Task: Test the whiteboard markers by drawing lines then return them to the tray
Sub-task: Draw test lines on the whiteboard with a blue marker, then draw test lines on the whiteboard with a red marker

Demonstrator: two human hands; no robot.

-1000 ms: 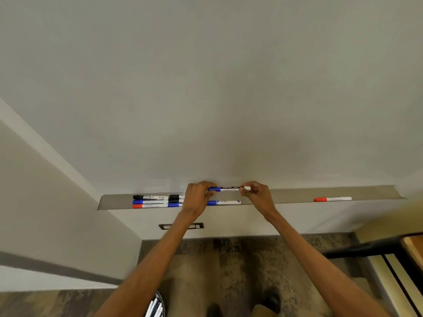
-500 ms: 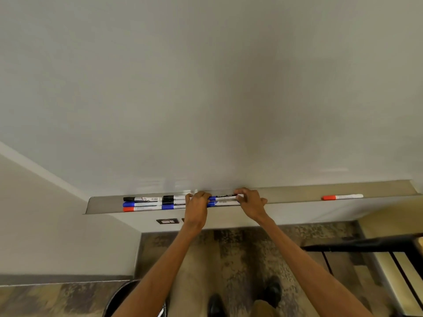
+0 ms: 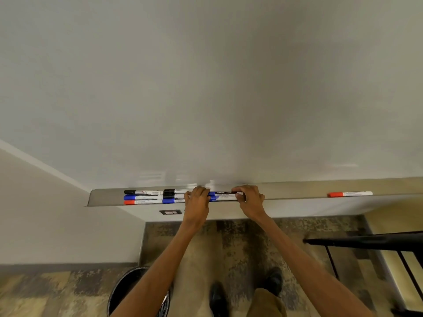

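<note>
A: Where is our blue marker (image 3: 223,192)?
B: Along the tray (image 3: 297,190), lengthwise, between our hands. Our left hand (image 3: 196,200) curls round its capped end, our right hand (image 3: 251,199) pinches the white end. Whether it rests on the tray, we cannot tell.
</note>
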